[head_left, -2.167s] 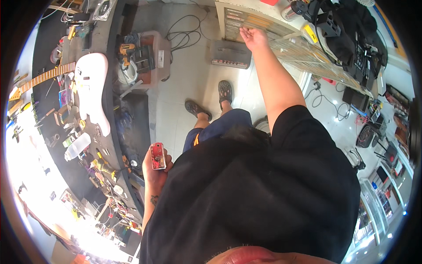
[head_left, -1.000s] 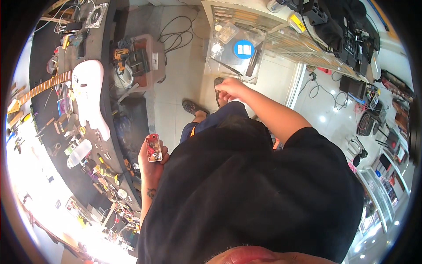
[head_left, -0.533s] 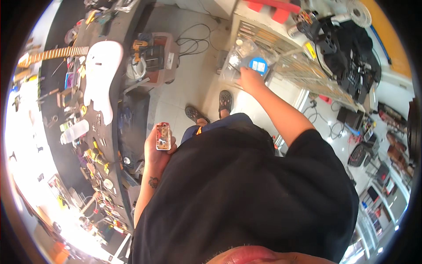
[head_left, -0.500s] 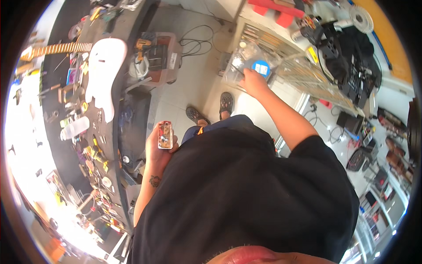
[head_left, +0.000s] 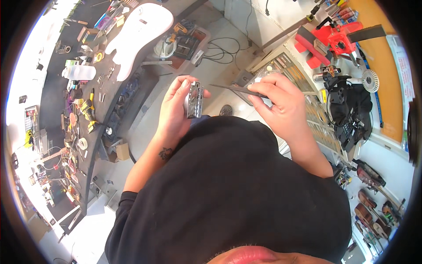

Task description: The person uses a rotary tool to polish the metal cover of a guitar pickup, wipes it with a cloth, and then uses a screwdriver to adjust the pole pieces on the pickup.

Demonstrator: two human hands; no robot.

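My left hand [head_left: 176, 108] is raised in front of my chest and grips a small shiny metal part [head_left: 194, 100] upright between thumb and fingers. My right hand [head_left: 281, 103] is level with it on the right and pinches a thin dark rod-like tool [head_left: 235, 89]. The tool's tip points left toward the metal part and ends a short way from it. My black shirt [head_left: 237, 193] fills the lower half of the view.
A white guitar body [head_left: 140, 31] lies on the dark workbench [head_left: 57, 88] at upper left, among several small tools and a white bottle [head_left: 79, 72]. A drawer cabinet [head_left: 307, 110] stands at right, with a red tool [head_left: 334, 39] and a black bag [head_left: 351, 110] behind it.
My right hand has come back from the cabinet and now holds the thin tool beside my left hand. My left hand has risen with the metal part. The view has tilted up.
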